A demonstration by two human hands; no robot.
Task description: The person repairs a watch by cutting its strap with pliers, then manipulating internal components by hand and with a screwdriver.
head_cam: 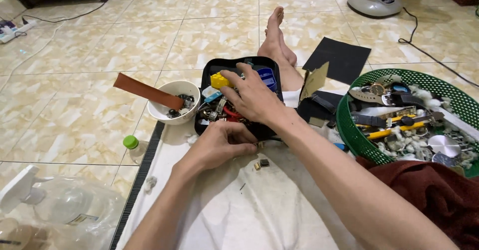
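right hand (254, 98) reaches with spread, empty fingers into the open black zip case of small parts (239, 98) on the white cloth (249, 205), left hand (219, 145) pinches something too small to identify at its near edge; risk: loose small metal pieces (261, 164) beside it scatter if knocked.

An open tool case (238, 68) lies at the middle, on the far end of a cloth (249, 210). A bowl (172, 93) sits just left of it, a strap (148, 91) across its rim. Right hand (254, 98) reaches into the case; left hand (219, 145) rests at its near edge. A basket (349, 125) of watches and tools lies right. Bottles (133, 147) lie near left, a fan base (373, 0) far right.
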